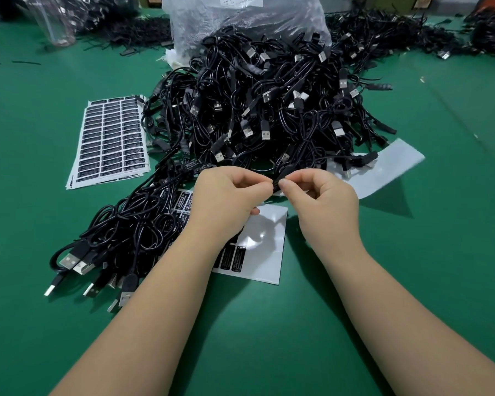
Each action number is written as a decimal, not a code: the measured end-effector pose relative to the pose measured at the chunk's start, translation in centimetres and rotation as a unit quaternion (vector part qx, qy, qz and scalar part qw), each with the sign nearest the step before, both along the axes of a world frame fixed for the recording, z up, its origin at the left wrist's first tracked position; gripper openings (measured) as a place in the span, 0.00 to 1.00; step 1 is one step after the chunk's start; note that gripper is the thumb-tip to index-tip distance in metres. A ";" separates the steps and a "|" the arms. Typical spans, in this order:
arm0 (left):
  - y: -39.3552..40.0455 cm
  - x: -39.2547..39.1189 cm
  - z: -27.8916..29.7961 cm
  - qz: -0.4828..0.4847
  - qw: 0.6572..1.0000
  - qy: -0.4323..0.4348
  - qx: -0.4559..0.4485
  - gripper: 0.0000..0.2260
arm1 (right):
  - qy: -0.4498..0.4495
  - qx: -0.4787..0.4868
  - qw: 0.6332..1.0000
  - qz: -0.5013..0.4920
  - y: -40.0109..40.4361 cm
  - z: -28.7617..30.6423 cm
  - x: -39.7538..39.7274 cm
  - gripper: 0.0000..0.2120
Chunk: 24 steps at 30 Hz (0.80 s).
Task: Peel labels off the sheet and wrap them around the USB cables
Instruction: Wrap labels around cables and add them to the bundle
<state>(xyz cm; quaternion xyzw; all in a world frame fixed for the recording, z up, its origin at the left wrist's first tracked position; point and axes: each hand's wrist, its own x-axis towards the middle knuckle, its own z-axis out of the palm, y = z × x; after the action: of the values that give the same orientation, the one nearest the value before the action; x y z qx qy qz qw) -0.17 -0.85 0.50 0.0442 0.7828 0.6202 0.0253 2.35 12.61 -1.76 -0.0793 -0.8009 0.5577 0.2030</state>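
Both hands meet at the middle of the green table (269,324), fingertips almost touching one another. The left hand (226,195) has its fingers curled inward and its thumb pressed against the forefinger, pinching one side of a thin black cable (277,184); the right hand (323,198) mirrors it, thumb and forefinger closed tight on the same cable from the other side, the remaining fingers folded loosely into the palm. The pinch is narrow on both sides, with only a short dark stretch of the cable showing between the two thumbs, and whether a label is already on that stretch cannot be told. The cable runs up and away from the fingers into the big heap of USB cables (269,104) just behind the hands. Under the left wrist lies the partly used label sheet (266,247), most of it bare glossy backing with a few black labels left along its left and lower edge. A second batch of cables (120,232) lies on the sheet's left side, plugs pointing toward the person. A stack of full label sheets (109,138) sits further left, beside the heap. An emptied backing sheet (383,172) lies to the right, and a clear plastic bag (249,21) stands behind the heap.
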 end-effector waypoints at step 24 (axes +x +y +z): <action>-1.2 -0.7 -0.2 -0.007 0.988 -0.119 0.094 0.04 | -0.006 -0.087 0.989 0.119 0.5 1.0 0.7 0.13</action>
<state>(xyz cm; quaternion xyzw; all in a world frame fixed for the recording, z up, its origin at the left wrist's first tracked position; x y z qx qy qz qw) -0.82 -2.09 0.31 -0.0221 0.7123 0.6915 0.1184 3.02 13.11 -0.71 -0.0039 -0.7544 0.6449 0.1224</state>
